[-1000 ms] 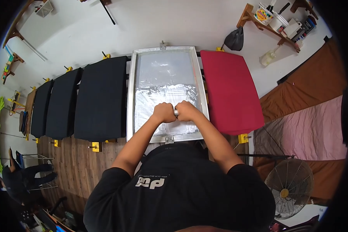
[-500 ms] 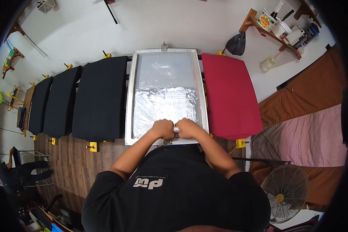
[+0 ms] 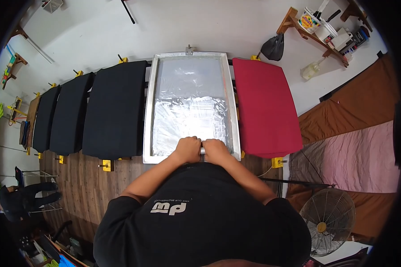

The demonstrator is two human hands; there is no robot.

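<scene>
A silver metal screen frame point(image 3: 147, 107) surrounds a mesh point(image 3: 189, 75) that is grey at the far half and covered in a glossy, streaked layer on the near half. At the frame's near end, my left hand point(image 3: 188, 149) and my right hand point(image 3: 215, 149) are side by side, fingers wrapped round a short silver cylindrical handle point(image 3: 202, 150); what it joins is hidden. A red cloth-covered board point(image 3: 265, 107) lies right of the frame, and several black cloth-covered boards point(image 3: 113, 107) stand in a row on the left.
Yellow brackets point(image 3: 106, 165) edge the boards. A wooden shelf point(image 3: 302, 31) with tubs and a hanging black bag point(image 3: 272, 46) are on the wall at upper right. A fan point(image 3: 321, 227) and draped brown-pink fabric point(image 3: 347, 155) are at right. A person in dark clothes point(image 3: 20, 200) is at lower left.
My two hands have moved together toward my body with the handle, from over the middle of the near half to the frame's near end, and still grip it.
</scene>
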